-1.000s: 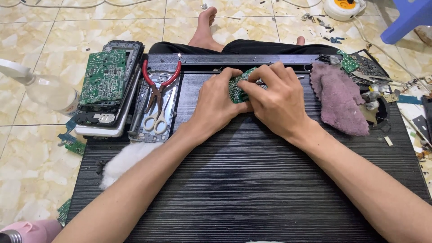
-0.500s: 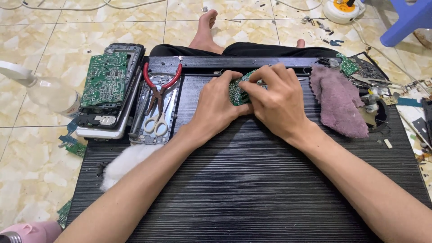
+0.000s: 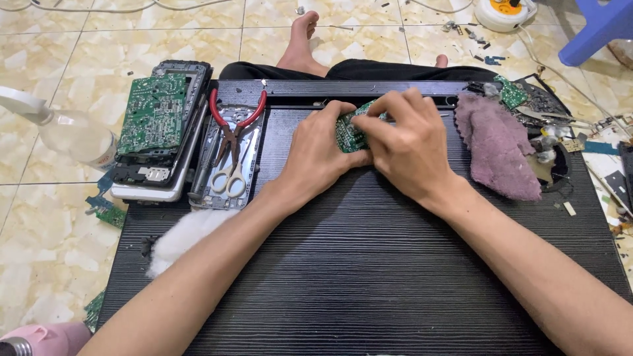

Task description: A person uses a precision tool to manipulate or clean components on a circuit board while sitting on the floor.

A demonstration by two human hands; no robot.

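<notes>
Black ribbed board (image 3: 369, 277), purple cloth (image 3: 498, 148), cotton wad (image 3: 181, 237)

Near half of board: the ribbed black board (image 3: 369, 277) lies bare here except for the two forearms crossing it.
Middle far edge: the left hand (image 3: 316, 155) and right hand (image 3: 409, 148) close together on a small green circuit board (image 3: 348, 132), blocking that spot.
Left side: a tray (image 3: 227, 158) with red-handled pliers (image 3: 234, 122) and scissors (image 3: 227, 178), then stacked casings under a large green circuit board (image 3: 155, 112); white wadding (image 3: 184, 234) just below.
Right side: a purple cloth (image 3: 498, 142), with loose parts (image 3: 547, 142) crowding the edge beyond.
</notes>
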